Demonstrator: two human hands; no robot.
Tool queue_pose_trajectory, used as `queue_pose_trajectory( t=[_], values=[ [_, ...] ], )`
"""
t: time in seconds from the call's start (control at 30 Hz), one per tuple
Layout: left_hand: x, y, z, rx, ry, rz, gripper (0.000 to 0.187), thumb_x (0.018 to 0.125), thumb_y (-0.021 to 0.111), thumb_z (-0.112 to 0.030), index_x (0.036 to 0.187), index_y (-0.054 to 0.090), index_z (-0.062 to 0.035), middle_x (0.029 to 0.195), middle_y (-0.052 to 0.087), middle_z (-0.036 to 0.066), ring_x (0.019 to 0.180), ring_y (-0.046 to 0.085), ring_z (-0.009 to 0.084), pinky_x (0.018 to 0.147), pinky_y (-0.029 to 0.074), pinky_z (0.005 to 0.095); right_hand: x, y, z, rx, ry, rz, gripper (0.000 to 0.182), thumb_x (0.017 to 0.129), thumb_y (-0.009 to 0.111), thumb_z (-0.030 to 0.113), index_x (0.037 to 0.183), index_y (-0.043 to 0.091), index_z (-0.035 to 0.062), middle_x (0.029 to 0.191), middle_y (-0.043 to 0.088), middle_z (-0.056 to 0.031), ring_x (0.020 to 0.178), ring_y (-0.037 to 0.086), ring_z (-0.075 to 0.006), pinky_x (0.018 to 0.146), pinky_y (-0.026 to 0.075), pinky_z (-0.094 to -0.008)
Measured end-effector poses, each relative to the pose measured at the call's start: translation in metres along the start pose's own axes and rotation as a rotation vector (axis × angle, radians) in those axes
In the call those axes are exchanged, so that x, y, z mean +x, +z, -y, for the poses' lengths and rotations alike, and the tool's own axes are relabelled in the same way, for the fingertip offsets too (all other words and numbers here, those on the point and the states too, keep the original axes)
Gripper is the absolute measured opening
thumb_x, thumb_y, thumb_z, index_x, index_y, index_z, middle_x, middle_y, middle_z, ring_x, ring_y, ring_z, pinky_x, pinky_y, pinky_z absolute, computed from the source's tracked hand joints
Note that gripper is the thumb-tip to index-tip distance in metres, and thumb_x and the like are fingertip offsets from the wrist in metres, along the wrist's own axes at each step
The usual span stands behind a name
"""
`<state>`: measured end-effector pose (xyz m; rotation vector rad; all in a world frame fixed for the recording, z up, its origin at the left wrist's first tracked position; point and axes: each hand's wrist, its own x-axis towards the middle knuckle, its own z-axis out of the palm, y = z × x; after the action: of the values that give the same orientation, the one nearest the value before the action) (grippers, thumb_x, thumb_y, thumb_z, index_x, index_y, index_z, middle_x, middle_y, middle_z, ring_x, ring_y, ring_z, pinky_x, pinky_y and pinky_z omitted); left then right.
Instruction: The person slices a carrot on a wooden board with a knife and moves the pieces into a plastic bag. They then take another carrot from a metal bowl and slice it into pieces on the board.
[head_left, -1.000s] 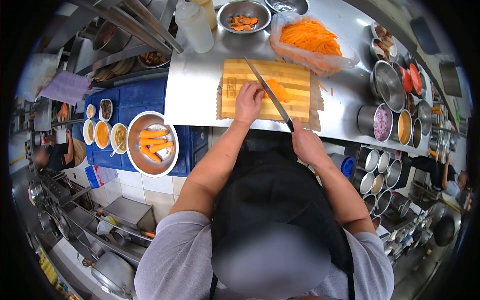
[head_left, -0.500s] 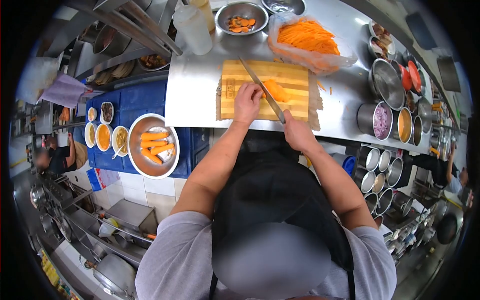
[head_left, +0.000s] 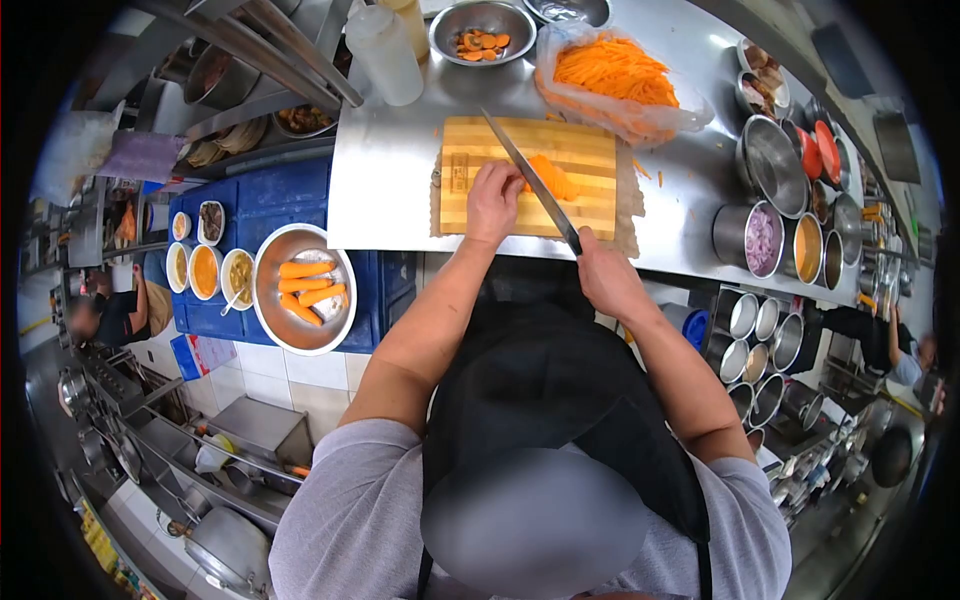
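Note:
My right hand [head_left: 606,270] is wrapped round the handle of a long kitchen knife [head_left: 538,190], whose blade slants up and left across the striped wooden cutting board [head_left: 590,150]. Just left of the blade, my left hand [head_left: 494,200] rests on the board with its fingers curled and pressed together. What sits under those fingertips is mostly hidden; a bit of orange shows there. Sliced carrot [head_left: 550,178] lies in a small pile on the right side of the blade. A brown cloth [head_left: 627,215] sticks out from beneath the board.
Behind the board stand a plastic bag of carrot strips [head_left: 615,75] and a steel bowl [head_left: 483,50] of carrot ends. Peeled carrots lie in a bowl [head_left: 268,290] at left. Pots, one with chopped onion [head_left: 763,240], line the right. Two people are at the far sides.
The knife handle and my right hand have shifted slightly right and down. The carrot pile beside the blade now looks more spread into slices. My left hand stays nearly in place.

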<state>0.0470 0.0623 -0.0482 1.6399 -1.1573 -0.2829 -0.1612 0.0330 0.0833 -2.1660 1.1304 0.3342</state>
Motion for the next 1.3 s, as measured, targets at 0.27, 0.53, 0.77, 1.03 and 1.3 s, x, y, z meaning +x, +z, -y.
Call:
queue_pose_trajectory(
  t=[0.27, 0.53, 0.77, 1.03, 1.3],
  values=[
    [0.0, 0.0, -0.002, -0.069, -0.066, -0.015, 0.015, 0.086, 0.07, 0.005, 0.098, 0.064, -0.0018, 0.098, 0.064, 0.013, 0.085, 0.067, 0.0304, 0.074, 0.056, 0.0368, 0.019, 0.024, -0.007, -0.015, -0.022, -0.027, 0.029, 0.099, 0.05, 0.01, 0.124, 0.043, -0.0017, 0.081, 0.065, -0.0352, 0.08, 0.063, -0.0554, 0.074, 0.046, -0.0635],
    [0.011, 0.005, 0.0, -0.123, -0.062, -0.028, 0.015, 0.084, 0.07, 0.005, 0.096, 0.064, -0.0027, 0.097, 0.064, 0.012, 0.084, 0.066, 0.0314, 0.074, 0.055, 0.0376, 0.051, 0.019, -0.011, -0.02, -0.031, -0.026, 0.025, 0.096, 0.048, 0.005, 0.119, 0.043, -0.0009, 0.084, 0.066, -0.0344, 0.085, 0.066, -0.0531, 0.076, 0.048, -0.0621],
    [0.008, 0.002, 0.003, -0.035, -0.047, 0.006, 0.014, 0.087, 0.07, 0.006, 0.098, 0.063, 0.0009, 0.099, 0.063, 0.013, 0.081, 0.069, 0.026, 0.073, 0.057, 0.0325, 0.029, 0.004, -0.008, 0.005, -0.065, -0.066, 0.019, 0.098, 0.05, 0.008, 0.112, 0.043, -0.0004, 0.081, 0.065, -0.0331, 0.081, 0.064, -0.0535, 0.075, 0.047, -0.0628],
    [0.008, 0.002, 0.002, -0.038, -0.024, -0.005, 0.014, 0.087, 0.07, 0.006, 0.099, 0.063, 0.0013, 0.098, 0.063, 0.013, 0.082, 0.069, 0.0271, 0.073, 0.057, 0.0336, 0.014, 0.002, -0.007, -0.004, -0.095, -0.072, 0.017, 0.098, 0.051, 0.007, 0.11, 0.041, 0.0006, 0.077, 0.064, -0.0322, 0.079, 0.064, -0.0534, 0.073, 0.046, -0.0628],
    [0.008, 0.004, 0.003, -0.059, -0.031, -0.001, 0.014, 0.088, 0.07, 0.007, 0.1, 0.063, 0.0018, 0.099, 0.064, 0.013, 0.082, 0.069, 0.0265, 0.073, 0.058, 0.0327, 0.026, 0.012, -0.009, 0.021, -0.044, -0.038, 0.026, 0.099, 0.052, 0.01, 0.121, 0.042, -0.0006, 0.08, 0.064, -0.0348, 0.082, 0.062, -0.0553, 0.073, 0.044, -0.0635]
  ],
)
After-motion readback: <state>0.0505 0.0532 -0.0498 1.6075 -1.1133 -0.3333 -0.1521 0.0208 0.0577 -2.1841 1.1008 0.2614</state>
